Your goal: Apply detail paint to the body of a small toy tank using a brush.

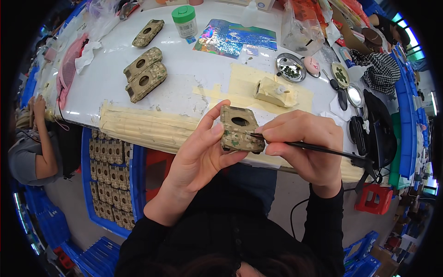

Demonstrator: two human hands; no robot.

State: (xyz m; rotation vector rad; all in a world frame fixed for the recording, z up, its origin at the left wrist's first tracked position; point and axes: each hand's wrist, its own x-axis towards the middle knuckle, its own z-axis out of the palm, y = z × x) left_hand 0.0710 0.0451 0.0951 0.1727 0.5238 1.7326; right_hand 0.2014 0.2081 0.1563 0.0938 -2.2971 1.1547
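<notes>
My left hand (196, 154) grips a camouflage-painted toy tank hull (237, 138) by its edges, above the table's front edge. The hull has a round hole in its upper face. My right hand (311, 141) pinches dark tweezers (323, 151), their tips at the hull's surface just below the hole. Whether the tips carry a small part is too fine to make out. Two similar hulls (146, 82) lie against each other at the left, with a single hull (148, 33) farther back.
A tan block (272, 92) stands on yellow tape beyond my hands. Beside it is a metal dish (290, 67) of small dark green parts. A green-lidded jar (184, 23) and shiny sheet (235, 38) lie farther back. A blue crate (108, 226) of hulls sits lower left; a person (34, 147) is at far left.
</notes>
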